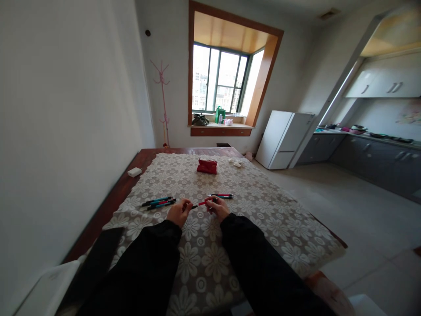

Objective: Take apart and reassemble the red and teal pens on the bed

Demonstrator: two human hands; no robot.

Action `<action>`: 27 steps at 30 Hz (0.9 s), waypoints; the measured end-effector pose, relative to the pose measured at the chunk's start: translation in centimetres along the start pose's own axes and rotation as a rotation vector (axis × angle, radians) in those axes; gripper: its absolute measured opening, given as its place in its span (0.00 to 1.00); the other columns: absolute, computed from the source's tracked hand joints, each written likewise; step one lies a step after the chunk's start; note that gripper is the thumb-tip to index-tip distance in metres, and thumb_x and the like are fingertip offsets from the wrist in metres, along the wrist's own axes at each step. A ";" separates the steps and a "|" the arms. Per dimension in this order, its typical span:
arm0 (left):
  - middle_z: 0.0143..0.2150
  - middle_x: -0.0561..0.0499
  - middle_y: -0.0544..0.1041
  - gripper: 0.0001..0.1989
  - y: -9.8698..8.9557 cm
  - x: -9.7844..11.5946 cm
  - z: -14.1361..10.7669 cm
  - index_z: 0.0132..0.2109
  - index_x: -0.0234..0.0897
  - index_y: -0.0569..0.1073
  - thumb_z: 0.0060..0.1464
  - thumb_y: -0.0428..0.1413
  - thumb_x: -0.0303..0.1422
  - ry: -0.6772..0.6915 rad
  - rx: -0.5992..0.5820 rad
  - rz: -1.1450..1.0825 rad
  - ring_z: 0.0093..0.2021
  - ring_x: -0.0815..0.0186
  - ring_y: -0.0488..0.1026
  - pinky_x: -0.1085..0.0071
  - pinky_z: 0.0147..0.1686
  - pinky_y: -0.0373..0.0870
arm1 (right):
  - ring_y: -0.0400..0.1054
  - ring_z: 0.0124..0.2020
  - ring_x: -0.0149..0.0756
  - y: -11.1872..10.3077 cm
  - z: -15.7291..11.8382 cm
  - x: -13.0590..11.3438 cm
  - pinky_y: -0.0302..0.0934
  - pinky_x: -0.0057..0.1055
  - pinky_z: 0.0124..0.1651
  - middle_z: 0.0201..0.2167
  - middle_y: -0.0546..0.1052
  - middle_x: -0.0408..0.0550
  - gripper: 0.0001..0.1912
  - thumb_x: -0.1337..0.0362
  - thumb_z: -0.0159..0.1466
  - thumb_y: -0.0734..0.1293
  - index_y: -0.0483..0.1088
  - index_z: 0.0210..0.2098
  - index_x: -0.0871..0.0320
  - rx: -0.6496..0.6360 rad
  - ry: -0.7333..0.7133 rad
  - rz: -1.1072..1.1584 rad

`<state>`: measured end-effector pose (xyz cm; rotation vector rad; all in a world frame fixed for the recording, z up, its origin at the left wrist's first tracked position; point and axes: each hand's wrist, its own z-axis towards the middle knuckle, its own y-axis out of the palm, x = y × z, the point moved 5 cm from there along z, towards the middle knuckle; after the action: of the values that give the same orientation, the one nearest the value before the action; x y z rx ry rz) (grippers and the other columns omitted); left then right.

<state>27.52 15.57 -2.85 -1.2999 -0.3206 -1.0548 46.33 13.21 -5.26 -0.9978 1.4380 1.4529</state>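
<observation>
Seen from my remote post, my left hand pinches the dark end of a slim red-and-black pen while my right hand grips its red part, low over the cloth; whether the two ends are joined, I cannot tell. The handling looks under way: one pen is in hand, a bunch of blue, red and black pens lies to the left, and a red and a blue pen lie just beyond the right hand. How much is left, I cannot judge. A shiny red pouch sits farther back on the grey-and-white floral tablecloth, over a reddish-brown wooden table. Behind stand a pink metal coat rack, a wood-framed window and a white refrigerator.
</observation>
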 end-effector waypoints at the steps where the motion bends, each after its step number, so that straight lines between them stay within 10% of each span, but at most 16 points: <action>1: 0.26 0.54 0.73 0.15 0.0 0.0 0.0 0.39 0.38 0.72 0.57 0.48 0.43 0.016 0.004 -0.004 0.26 0.69 0.68 0.74 0.27 0.61 | 0.65 0.19 0.29 -0.1 0.0 0.0 0.54 0.23 0.18 0.22 0.72 0.43 0.15 0.58 0.47 0.74 0.72 0.31 0.60 0.007 -0.008 -0.010; 12: 0.36 0.50 0.71 0.07 -0.6 -1.1 0.4 0.36 0.38 0.74 0.49 0.53 0.33 -0.003 0.177 -0.169 0.32 0.68 0.70 0.73 0.29 0.69 | 0.51 0.11 0.24 -4.4 0.8 -1.0 0.44 0.23 0.13 0.11 0.61 0.34 0.12 0.58 0.48 0.68 0.65 0.27 0.58 0.423 -0.205 -0.006; 21: 0.36 0.50 0.75 0.08 -0.8 0.1 0.0 0.37 0.37 0.71 0.49 0.55 0.34 0.047 0.172 -0.295 0.34 0.67 0.73 0.70 0.33 0.73 | 0.49 0.14 0.25 -2.5 0.1 -1.7 0.42 0.25 0.18 0.12 0.58 0.34 0.12 0.56 0.51 0.68 0.66 0.26 0.58 0.286 -0.294 -0.272; 27: 0.34 0.51 0.74 0.09 -2.9 1.7 -1.0 0.40 0.37 0.69 0.52 0.55 0.35 0.178 0.417 -0.221 0.31 0.70 0.71 0.72 0.33 0.71 | 0.50 0.17 0.27 -1.7 -0.5 -2.1 0.45 0.26 0.21 0.14 0.58 0.35 0.15 0.52 0.54 0.67 0.66 0.27 0.58 0.275 -0.330 -0.407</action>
<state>25.83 14.21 -0.15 -0.8050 -0.5267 -1.2045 48.60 12.65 -3.82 -0.7780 1.0821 1.0330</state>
